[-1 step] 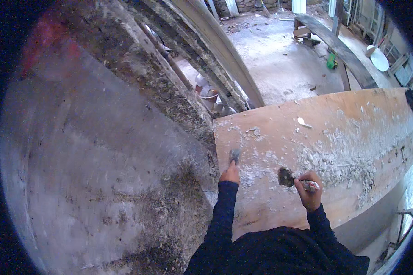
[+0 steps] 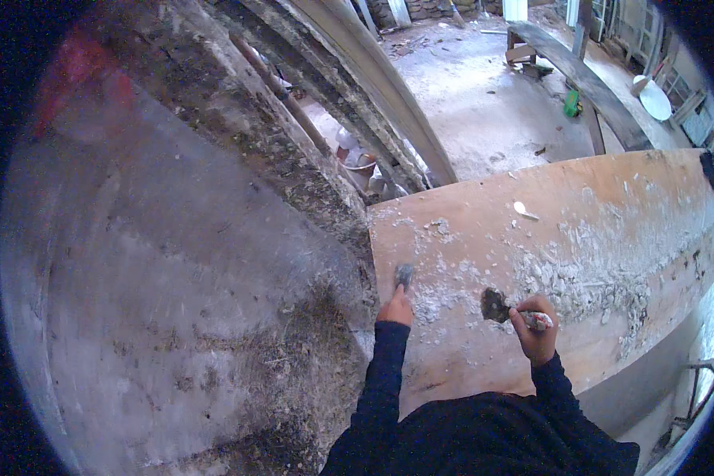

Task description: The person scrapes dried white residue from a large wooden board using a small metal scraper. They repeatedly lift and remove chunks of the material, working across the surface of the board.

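Note:
A wooden board [image 2: 460, 208], spread with crumbs and smears of white, plaster-like paste [image 2: 587, 278], lies in front of me. Near its left edge my left hand [image 2: 396, 308] is closed on a scraper [image 2: 403, 276] with a flat grey blade, held low over the board. To the right, my right hand [image 2: 537, 327] grips a putty knife [image 2: 495, 305]. Its dark, stained blade points left, and its handle is spotted white and red. The paste is thickest just beyond and to the right of this hand. Whether either blade touches the board I cannot tell.
A large grey, stained panel [image 2: 158, 238] fills the left side. Rough, weathered beams [image 2: 293, 151] run between it and the board. A white spoon [image 2: 523, 211] lies on the board's far part. Beyond stand a plank bench [image 2: 575, 67], a green object [image 2: 572, 103] and a bucket [image 2: 360, 163].
My left hand and its scraper have shifted slightly toward me and to the left. The right hand with the putty knife stays almost where it was.

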`<state>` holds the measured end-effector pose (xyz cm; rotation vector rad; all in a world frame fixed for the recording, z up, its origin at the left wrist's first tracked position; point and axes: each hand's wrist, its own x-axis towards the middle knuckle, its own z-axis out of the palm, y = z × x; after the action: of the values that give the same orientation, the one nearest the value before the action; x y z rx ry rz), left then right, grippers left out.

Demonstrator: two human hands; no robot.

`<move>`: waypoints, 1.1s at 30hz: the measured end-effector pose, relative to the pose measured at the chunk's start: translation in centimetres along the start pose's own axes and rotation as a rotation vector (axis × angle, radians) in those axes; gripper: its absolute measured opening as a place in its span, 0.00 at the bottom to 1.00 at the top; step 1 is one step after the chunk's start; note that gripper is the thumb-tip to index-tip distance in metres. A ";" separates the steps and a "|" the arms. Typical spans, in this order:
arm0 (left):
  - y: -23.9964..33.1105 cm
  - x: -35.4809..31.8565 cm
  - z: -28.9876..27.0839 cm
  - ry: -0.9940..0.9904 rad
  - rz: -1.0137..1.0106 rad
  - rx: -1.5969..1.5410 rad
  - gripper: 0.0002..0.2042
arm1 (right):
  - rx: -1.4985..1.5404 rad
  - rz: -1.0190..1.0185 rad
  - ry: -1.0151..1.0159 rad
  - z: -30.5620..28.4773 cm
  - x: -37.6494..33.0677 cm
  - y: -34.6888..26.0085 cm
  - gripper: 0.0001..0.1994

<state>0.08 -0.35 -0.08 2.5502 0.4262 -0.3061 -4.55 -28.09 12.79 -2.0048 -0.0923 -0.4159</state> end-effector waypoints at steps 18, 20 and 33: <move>0.6 1.9 -1.4 -0.009 -0.028 -0.012 0.19 | 0.008 0.005 -0.040 0.6 0.1 0.2 0.06; -2.0 -0.6 -0.8 0.044 -0.027 -0.082 0.18 | 0.026 -0.004 -0.027 0.5 0.2 0.1 0.06; -3.9 -2.3 -0.4 0.153 -0.056 -0.039 0.19 | 0.033 -0.019 -0.103 2.4 0.3 -1.1 0.06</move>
<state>-3.36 2.48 -0.88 2.5359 0.5559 -0.1219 -3.99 -25.54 12.87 -1.9937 -0.1812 -0.3212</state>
